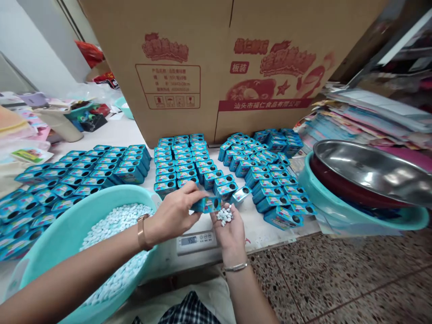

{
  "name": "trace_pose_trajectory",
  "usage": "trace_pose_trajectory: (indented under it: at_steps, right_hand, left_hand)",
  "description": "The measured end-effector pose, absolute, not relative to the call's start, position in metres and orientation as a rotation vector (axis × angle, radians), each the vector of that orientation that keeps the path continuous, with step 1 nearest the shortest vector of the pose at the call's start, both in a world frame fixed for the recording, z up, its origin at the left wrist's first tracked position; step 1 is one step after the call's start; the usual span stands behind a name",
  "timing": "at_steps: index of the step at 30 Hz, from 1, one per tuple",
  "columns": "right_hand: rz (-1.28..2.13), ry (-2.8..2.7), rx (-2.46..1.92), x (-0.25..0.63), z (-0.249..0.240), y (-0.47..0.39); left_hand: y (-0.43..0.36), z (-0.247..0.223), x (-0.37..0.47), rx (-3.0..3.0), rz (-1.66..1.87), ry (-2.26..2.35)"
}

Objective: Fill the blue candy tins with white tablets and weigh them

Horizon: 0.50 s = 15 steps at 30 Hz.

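My left hand [175, 209] reaches over the tub and pinches a small blue box [212, 204] with a dark round hole, tilted toward my other palm. Cupped palm up, my right hand [232, 238] holds a small heap of pale candies [224, 216] right beside that box. Below both hands lies a digital scale [196, 243] with a lit display, partly covered. A turquoise tub [43, 243] of pale blue-white candies [114, 229] stands under my left forearm. Just beyond my hands, a small box with a silvery side [240, 194] leans near the rows.
Rows of blue boxes [182, 157] cover the table, with more boxes [91, 164] at left and others [270, 180] at right. A large carton [209, 54] stands behind. Metal and turquoise basins [367, 166] sit at right, near stacked printed sheets [357, 121].
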State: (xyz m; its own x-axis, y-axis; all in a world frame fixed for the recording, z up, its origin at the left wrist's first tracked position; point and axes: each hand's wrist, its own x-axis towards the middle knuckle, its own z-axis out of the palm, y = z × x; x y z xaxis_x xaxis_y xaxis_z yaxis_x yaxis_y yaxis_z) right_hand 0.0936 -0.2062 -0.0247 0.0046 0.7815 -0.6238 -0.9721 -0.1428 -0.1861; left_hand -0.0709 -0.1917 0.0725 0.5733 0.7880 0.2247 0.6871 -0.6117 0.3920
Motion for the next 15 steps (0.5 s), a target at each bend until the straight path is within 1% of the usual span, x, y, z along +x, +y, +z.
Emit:
trace_pose_trajectory:
  at_steps: [3,5,15]
  right_hand:
    - [1.558,0.381,-0.687,0.089,-0.024,-0.202]
    - [1.558,0.393,-0.688,0.087,-0.023,-0.201]
    - [1.589,0.405,-0.705,0.089,-0.016,-0.202]
  left_hand:
    - [-0.191,0.078,-0.057,2.726,0.281,1.164]
    - [-0.188,0.076,-0.052,2.749,0.186,1.169]
    - [-0.197,0.102,-0.052,2.697,0.254,1.214]
